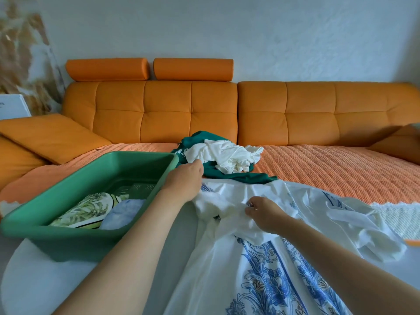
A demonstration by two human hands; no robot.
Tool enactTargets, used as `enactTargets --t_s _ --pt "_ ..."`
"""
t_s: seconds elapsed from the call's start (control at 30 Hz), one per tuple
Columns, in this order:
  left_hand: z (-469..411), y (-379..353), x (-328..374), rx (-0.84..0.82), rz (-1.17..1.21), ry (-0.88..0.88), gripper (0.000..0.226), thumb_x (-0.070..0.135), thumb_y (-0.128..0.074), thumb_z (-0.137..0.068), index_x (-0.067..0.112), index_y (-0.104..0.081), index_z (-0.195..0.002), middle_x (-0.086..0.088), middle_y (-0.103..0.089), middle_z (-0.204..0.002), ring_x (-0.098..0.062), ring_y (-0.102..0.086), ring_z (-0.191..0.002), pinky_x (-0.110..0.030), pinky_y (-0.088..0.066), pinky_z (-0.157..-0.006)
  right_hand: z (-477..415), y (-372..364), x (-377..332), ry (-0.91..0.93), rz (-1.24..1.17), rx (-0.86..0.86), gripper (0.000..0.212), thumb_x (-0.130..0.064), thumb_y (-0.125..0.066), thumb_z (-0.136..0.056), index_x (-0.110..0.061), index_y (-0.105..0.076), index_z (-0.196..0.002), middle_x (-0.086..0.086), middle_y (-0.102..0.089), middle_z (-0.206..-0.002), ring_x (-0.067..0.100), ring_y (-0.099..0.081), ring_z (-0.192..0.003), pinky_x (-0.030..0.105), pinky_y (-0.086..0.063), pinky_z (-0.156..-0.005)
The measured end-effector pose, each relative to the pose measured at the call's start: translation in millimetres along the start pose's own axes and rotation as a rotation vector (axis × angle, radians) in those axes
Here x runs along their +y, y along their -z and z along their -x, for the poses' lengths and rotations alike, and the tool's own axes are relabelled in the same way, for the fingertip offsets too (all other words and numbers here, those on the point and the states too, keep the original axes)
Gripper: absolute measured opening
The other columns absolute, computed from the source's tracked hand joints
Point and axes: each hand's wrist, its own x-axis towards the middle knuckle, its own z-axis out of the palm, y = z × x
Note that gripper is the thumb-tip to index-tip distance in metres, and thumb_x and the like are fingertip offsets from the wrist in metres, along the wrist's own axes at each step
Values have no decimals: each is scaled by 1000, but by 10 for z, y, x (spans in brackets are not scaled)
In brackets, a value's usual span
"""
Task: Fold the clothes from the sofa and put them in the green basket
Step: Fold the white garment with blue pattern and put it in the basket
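Nearest: both bare forearms reach forward over a pale surface (pixel 34 280). A blue-print white garment (pixel 268 269) lies spread on it, rumpled, its upper edge reaching the sofa seat.

Right hand (pixel 263 214) is on the garment's plain white upper part, thumb and fingertips pinching a bunch of the fabric.

Left hand (pixel 184 180) is further out, at the garment's top left edge, just beside the basket's right corner. It is seen from the back and the fingers bend away out of sight. Cannot tell whether it grips anything. The fingertips reach the near edge of the clothes pile.

Green basket (pixel 102 169) sits left of the garment, tilted in view, with its near end on the pale surface and its far end on the sofa seat. Inside, at the near end, a folded leaf-print cloth (pixel 86 210) and a folded light blue cloth (pixel 125 212) lie side by side, touching.

Behind the hands is the unfolded pile. A green garment (pixel 227 173) lies on the seat with a white crumpled garment (pixel 229 155) on top of it. The green one touches the top edge of the blue-print garment.

The seat has a quilted orange cover (pixel 341 169). A white lace cloth (pixel 397 214) is at the right edge.

Further back is the orange sofa (pixel 166 110) backrest, with two headrest rolls (pixel 106 69) on top of its left section. An orange cushion (pixel 45 135) leans at the far left. A pale wall (pixel 272 30) is behind.
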Motion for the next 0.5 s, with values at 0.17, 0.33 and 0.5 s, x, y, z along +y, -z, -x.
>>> enactTargets --t_s 0.17,0.33,0.5 --pt "-136 -70 209 -305 39 -6 38 2 -36 -92 35 -51 -102 5 -61 -97 -18 -58 -75 -37 -47 -60 85 45 4 140 -63 32 39 -27 -64 -94 -32 -55 -132 -5 -47 -129 15 -59 -101 24 -46 -81" --pt "65 -368 128 -724 -72 15 56 -3 -37 -91 34 -54 -129 -2 -47 -136 -29 -60 -110 -44 -52 -90 235 -59 -93 449 155 -13 58 -53 -69 -83 -37 -55 -137 -12 -53 -138 14 -48 -123 33 -37 -105" --pt "212 -420 7 -822 -128 1 74 4 -62 -82 37 -34 -142 2 -31 -140 -26 -58 -107 -32 -49 -69 204 -166 -153 553 284 138 24 -49 -63 -89 -33 -74 -103 -11 -66 -107 19 -54 -104 33 -38 -89"
